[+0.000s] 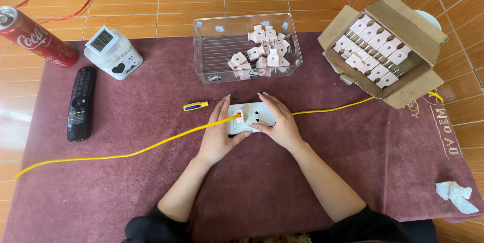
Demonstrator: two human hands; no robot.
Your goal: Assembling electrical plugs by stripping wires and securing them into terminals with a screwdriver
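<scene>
A white socket block (257, 117) lies on the maroon mat (126, 197) in the middle. My left hand (218, 134) grips a pale pink plug (240, 117) on the end of a yellow cable (126, 154) and holds it at the block's left socket. My right hand (279, 122) rests on the block's right side and steadies it. A second stretch of yellow cable (333, 108) runs from the block toward the right.
A small screwdriver (199, 105) with a yellow and blue handle lies left of the block. Behind stands a clear plastic bin (212, 51) with several pink plugs, and a cardboard box (403, 91) of more. A remote (80, 104), a red can (35, 38), a small clock (103, 39) and crumpled tissue (456, 195) lie around.
</scene>
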